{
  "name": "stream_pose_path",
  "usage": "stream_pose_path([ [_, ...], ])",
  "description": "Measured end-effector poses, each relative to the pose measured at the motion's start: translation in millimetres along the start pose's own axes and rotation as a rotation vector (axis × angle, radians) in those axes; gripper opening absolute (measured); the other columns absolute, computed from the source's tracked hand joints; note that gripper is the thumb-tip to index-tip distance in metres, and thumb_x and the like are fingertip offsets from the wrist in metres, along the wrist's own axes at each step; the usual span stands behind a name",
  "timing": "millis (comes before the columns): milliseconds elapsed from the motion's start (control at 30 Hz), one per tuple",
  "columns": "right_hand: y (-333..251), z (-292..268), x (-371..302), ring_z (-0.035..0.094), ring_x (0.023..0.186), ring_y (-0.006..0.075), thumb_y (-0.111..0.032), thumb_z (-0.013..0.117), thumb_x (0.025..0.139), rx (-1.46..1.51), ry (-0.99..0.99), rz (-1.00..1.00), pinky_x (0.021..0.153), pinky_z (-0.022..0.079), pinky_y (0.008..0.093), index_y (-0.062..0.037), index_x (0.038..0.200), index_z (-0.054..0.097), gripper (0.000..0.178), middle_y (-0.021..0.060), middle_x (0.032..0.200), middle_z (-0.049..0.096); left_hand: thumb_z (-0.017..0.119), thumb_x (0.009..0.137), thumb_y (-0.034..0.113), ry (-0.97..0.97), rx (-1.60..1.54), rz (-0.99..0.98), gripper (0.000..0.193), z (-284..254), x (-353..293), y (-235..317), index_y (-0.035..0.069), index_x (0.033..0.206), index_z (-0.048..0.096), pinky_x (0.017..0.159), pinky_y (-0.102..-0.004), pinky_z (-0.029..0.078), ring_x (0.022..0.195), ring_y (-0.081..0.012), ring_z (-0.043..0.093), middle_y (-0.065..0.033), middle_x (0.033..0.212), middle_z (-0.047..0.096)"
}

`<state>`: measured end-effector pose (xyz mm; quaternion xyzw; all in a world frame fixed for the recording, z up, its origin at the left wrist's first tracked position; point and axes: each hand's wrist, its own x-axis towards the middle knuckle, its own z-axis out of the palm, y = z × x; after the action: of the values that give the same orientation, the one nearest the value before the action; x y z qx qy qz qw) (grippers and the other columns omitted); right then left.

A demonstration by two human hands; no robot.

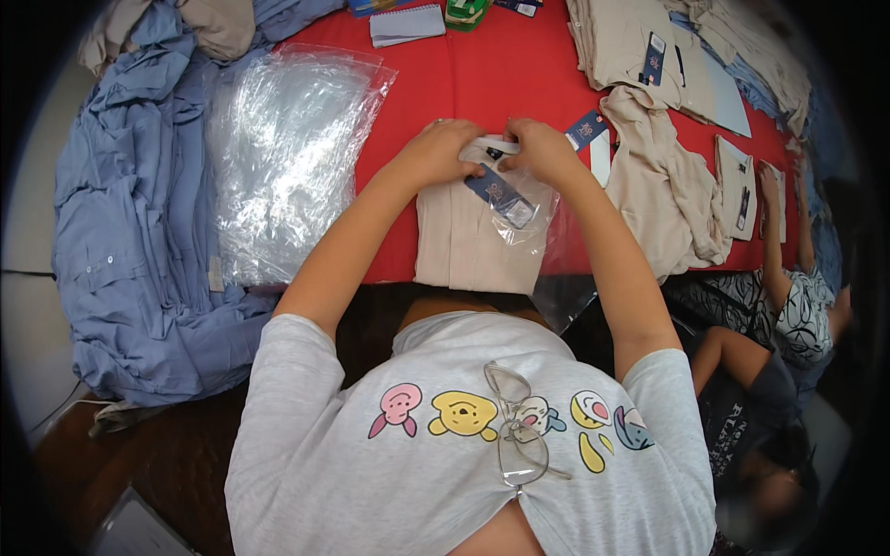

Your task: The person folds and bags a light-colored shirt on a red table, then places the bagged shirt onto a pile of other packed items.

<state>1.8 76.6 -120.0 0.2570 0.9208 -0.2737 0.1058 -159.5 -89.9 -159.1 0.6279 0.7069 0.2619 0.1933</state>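
A folded beige shirt point(440, 236) lies at the near edge of the red table, its collar facing away from me. My left hand point(438, 153) is closed on the left side of the collar, thumb beside the navy hang tag point(499, 193). On the collar's right side, my right hand point(540, 153) is closed too, its thumb and fingers at the shirt's top edge. A clear plastic bag point(564, 287) covers part of the shirt's right side and hangs over the table edge. Whether the fingers also grip the bag's film is hard to see.
Clear plastic bags point(292, 157) lie stacked at left, next to heaped blue shirts point(139, 241). A loose beige shirt point(658, 181) and folded beige garments point(621, 46) lie at right. A notepad point(408, 26) sits at the back. Other people work at the right, one person's hand on a folded garment.
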Motion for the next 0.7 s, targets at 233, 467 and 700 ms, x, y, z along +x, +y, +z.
stream_pose_path([
  [233,-9.4,-3.8,-15.0,0.073,0.092,0.0355,-0.016,0.085,0.076,0.056,0.021,-0.037,0.079,0.054,0.0454,-0.0076,0.103,0.066,0.034,0.0142,0.094,0.075,0.077,0.095,0.025,-0.33,-0.459,-0.359,0.024,-19.4,76.2,-39.2,0.004,0.106,0.082,0.093,-0.0408,0.056,0.099,-0.0278,0.075,-0.0124,0.095,0.08],
  [467,-10.8,-3.6,-19.1,0.074,0.09,0.0365,-0.01,0.078,0.078,0.026,0.083,-0.062,0.076,0.055,0.0479,-0.0085,0.1,0.065,0.025,0.0131,0.089,0.074,0.075,0.092,0.029,-0.418,0.047,0.446,0.03,17.7,92.2,-50.7,0.015,0.119,0.079,0.108,-0.045,0.047,0.137,-0.0252,0.057,-0.0111,0.144,0.065],
  [700,-9.3,2.0,-14.0,0.075,0.096,0.0362,-0.013,0.079,0.079,0.026,0.152,-0.083,0.081,0.058,0.0482,-0.0094,0.109,0.071,0.031,0.0148,0.1,0.076,0.065,0.095,0.043,-0.374,0.225,0.824,0.066,30.1,74.0,-73.7,0.016,0.154,0.054,0.133,-0.0553,0.02,0.165,-0.025,0.021,-0.0112,0.174,0.034],
])
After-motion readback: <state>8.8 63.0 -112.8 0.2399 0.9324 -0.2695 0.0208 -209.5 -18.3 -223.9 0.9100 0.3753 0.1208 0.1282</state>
